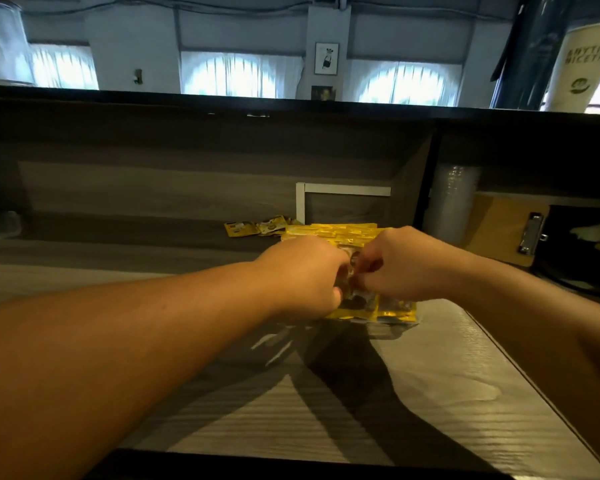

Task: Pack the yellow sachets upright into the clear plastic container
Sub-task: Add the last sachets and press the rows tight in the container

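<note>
Task well along: clear plastic container (392,318) at centre looks mostly packed with upright yellow sachets (343,233); two or three loose sachets (255,227) lie on the counter (430,393) at 11 o'clock of it. Left hand (305,275) and right hand (406,261) meet over the pack, fingers curled, probably pinching sachets; fingertips hidden. Forearms converge from 7 and 4 o'clock.

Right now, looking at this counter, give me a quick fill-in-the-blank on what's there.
1. Both hands, left hand and right hand, are working on sachets coloured ____.
2. A few loose sachets lie on the person's ____ side of the pile.
3. The clipboard stands on the person's ____ side.

Missing words: yellow; left; right
</note>
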The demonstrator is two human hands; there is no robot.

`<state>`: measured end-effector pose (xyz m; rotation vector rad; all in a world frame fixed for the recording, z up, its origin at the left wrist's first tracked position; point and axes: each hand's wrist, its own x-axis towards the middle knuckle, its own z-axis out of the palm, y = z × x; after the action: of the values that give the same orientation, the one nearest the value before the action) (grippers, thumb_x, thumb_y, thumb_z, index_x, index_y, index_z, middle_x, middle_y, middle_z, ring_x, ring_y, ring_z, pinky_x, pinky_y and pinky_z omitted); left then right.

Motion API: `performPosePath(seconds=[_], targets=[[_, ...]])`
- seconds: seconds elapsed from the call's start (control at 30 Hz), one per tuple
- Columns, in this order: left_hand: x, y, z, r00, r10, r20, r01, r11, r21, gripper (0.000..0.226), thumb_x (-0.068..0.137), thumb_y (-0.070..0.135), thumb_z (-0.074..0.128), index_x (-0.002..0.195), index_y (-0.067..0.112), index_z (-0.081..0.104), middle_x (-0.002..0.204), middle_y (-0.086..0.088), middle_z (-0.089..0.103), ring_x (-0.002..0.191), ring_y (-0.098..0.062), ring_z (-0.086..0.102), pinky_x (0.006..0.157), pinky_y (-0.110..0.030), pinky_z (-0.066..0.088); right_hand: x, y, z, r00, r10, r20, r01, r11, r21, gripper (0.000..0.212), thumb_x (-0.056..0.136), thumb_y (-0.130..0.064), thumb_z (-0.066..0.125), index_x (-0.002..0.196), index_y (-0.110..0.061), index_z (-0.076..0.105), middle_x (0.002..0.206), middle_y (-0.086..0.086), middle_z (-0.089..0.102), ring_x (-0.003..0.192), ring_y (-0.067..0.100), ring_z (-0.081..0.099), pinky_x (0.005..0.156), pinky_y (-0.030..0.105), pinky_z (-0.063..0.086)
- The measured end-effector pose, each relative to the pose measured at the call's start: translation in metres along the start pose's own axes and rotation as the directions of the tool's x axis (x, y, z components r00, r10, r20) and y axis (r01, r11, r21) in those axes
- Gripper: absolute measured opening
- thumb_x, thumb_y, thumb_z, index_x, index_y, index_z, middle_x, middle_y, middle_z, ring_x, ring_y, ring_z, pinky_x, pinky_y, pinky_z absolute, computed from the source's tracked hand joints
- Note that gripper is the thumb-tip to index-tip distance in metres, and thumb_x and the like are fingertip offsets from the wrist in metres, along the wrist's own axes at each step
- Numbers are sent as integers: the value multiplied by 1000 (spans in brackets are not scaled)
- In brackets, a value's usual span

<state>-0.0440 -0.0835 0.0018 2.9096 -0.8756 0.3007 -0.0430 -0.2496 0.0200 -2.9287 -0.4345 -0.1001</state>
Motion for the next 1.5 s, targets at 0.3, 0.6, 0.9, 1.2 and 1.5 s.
performPosePath(seconds=[0.3,0.6,0.9,1.2,1.5], targets=[[16,-8,1,981,8,196,-12,1000,18,36,88,31,66,124,32,61,98,10,61,91,-14,57,76,-33,53,9,3,15,978,14,207,24,983,-184,44,86,-31,71,129,-31,60,103,-3,65,93,16,59,85,34,56],[21,-11,0,978,9,209,-9,1000,-4,42,91,27,66,133,29,59,111,6,62,100,-15,57,89,-36,54,17,9,21,983,-14,183,37,991,-126,37,90,-29,67,127,-31,61,97,-5,65,87,12,58,72,24,49],[3,-18,0,996,52,-73,-50,999,20,17,96,32,61,110,26,68,99,8,66,88,-9,61,78,-32,58,0,15,23,995,-45,-90,32,990,-140,13,91,-37,68,101,-30,68,81,-12,62,70,6,58,57,17,44],[-47,-75,3,914,-162,-373,116,983,-142,26,98,31,54,123,32,60,104,15,55,91,-5,55,74,-25,49,-20,-53,28,892,-265,-365,180,951,-252,20,100,-34,44,99,-28,63,80,-12,58,71,6,54,61,19,48],[-63,-163,34,871,-463,-162,451,886,-110,42,95,33,60,136,31,50,126,4,56,111,-16,57,90,-38,53,57,-161,82,982,-60,-181,118,937,330,41,99,-14,54,136,-30,50,118,-6,60,101,9,60,79,25,54]])
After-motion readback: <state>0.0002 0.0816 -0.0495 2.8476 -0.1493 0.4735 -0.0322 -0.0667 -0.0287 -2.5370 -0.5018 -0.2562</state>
